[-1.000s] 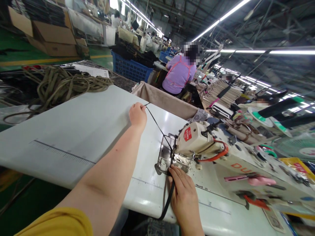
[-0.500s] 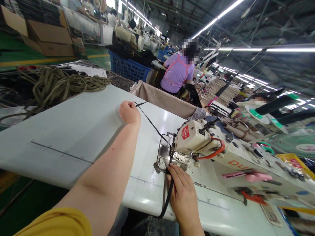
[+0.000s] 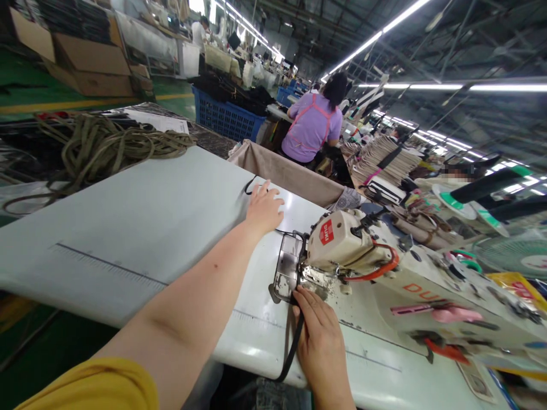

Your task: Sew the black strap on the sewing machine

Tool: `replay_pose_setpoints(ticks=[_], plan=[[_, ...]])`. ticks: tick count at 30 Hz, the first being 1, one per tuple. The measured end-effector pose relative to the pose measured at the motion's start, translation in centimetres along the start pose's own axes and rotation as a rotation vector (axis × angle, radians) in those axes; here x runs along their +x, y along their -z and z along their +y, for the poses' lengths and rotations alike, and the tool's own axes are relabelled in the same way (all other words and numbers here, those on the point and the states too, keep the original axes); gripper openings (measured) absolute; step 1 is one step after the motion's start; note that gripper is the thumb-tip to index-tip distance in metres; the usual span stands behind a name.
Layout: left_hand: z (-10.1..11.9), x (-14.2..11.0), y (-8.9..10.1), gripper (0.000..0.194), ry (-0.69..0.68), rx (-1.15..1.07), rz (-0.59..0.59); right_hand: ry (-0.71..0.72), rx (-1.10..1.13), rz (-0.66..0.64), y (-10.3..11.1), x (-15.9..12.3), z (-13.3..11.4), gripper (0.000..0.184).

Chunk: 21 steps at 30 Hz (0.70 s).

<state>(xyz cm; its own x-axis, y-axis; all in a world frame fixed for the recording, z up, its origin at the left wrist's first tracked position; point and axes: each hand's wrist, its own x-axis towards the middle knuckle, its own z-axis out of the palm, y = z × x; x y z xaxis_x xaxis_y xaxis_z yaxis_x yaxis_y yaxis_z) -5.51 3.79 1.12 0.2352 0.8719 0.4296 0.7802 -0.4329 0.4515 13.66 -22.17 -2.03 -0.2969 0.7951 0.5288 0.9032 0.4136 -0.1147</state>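
My left hand (image 3: 264,208) lies on the white table (image 3: 141,222) with fingers spread, resting over a thin black strap (image 3: 250,185) whose looped end shows just beyond the fingertips. My right hand (image 3: 318,336) presses its fingers on the same black strap (image 3: 294,341) at the front of the cream sewing machine (image 3: 342,242), beside its metal plate (image 3: 287,267). The strap runs from there down over the table's near edge.
A tangle of olive webbing (image 3: 98,145) lies at the table's far left. A beige fabric bin (image 3: 286,173) stands behind the table. A person in a purple shirt (image 3: 311,128) sits beyond it. A blue crate (image 3: 224,117), cardboard boxes (image 3: 89,68) and stacked goods (image 3: 380,159) surround.
My left hand let go of the pulled-taut strap, moved right toward the machine and opened flat on the table. The strap now lies slack. My right hand stayed at the machine.
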Motion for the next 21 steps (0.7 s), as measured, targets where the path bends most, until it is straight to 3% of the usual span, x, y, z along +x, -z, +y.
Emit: replay_pose_setpoints(ticks=[3,5,7,9,15,21], plan=[[1.4,-0.6,-1.8,0.037,-0.213,0.007,-0.248,0.011,-0.008,-0.005,-0.1,0.0,0.1,0.029],[1.9,-0.7,-2.6,0.035,-0.258,-0.005,-0.387,0.01,-0.012,-0.003,-0.1,0.0,0.1,0.029],[2.0,-0.5,-2.8,0.022,-0.248,0.007,-0.444,0.007,-0.012,-0.006,-0.1,-0.1,0.2,0.029],[1.7,-0.1,-2.3,0.013,-0.216,0.045,-0.414,0.006,-0.011,-0.014,-0.2,-0.1,0.2,0.03],[-0.1,0.6,0.1,0.019,0.058,0.126,-0.167,0.008,-0.002,-0.011,-0.2,-0.1,0.2,0.029],[-0.4,0.3,0.8,0.018,0.122,0.135,-0.047,0.009,-0.014,-0.02,-0.2,-0.2,0.3,0.029]])
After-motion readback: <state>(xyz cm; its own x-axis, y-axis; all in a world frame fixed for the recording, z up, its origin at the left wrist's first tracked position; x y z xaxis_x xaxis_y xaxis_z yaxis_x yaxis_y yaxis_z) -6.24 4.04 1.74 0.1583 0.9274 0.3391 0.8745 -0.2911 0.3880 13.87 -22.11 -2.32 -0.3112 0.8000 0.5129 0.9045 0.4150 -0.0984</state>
